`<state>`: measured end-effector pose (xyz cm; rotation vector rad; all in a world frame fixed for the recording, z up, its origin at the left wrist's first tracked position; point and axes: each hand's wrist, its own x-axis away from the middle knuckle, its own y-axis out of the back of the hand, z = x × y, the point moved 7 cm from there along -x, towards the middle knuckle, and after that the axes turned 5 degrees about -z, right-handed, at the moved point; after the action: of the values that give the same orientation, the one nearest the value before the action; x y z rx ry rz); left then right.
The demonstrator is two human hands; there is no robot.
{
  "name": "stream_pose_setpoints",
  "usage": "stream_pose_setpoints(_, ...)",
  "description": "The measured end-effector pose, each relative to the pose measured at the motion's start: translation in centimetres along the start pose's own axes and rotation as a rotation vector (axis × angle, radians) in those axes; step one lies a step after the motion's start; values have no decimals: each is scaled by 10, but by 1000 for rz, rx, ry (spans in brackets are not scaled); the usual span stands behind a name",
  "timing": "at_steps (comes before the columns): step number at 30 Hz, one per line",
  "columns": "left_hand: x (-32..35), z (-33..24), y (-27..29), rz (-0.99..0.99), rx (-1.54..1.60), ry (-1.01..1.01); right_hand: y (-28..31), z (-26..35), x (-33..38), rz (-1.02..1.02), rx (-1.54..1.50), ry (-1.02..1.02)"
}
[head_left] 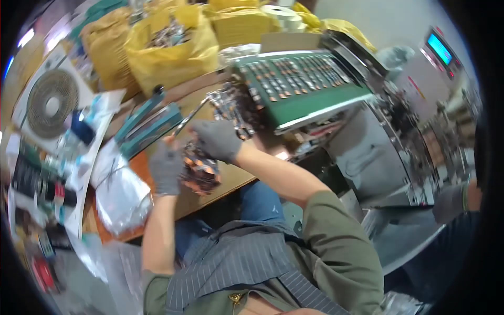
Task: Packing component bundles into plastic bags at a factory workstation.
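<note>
Both my hands wear grey gloves. My left hand (166,169) grips a bundle of small orange and dark sachets (200,170) over the wooden table's front edge. My right hand (217,139) is closed just above the same bundle, and a thin shiny metal tool (190,117) slants up from between the hands. Which hand holds that tool is unclear. A heap of more shiny sachets (227,105) lies just beyond my right hand.
A green tray of sachets in rows (299,79) tops a grey metal machine (367,152) on the right. A teal heat sealer (148,123), clear plastic bags (119,194), a fan (51,103) and yellow bags (170,44) stand left and behind. Another person's gloved hand (451,202) is far right.
</note>
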<state>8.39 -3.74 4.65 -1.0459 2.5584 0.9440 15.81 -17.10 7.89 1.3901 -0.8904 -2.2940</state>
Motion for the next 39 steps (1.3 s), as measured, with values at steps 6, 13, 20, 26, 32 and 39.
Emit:
stream_pose_setpoints(6, -74, -5, 13, 345, -389, -417, 62, -21, -62, 228, -51, -284)
stream_pose_setpoints(13, -87, -36, 55, 351, -200, -138, 50, -31, -79, 227, -44, -340)
stream_pose_setpoints(20, -74, -33, 56, 429, 104, 104, 57, -51, -89, 374, -301, -424)
stream_pose_setpoints(26, -53, -72, 87, 416, 397, 187, 9, 45, -72, 299, -265, 156)
stream_pose_setpoints(32, -58, 5, 87, 473, 424, 133, -42, 25, -96, 295, -824, -288)
stream_pose_setpoints(39, -31, 137, -40, 405, 721, 722, -115, -121, -155, 23, 5, -476)
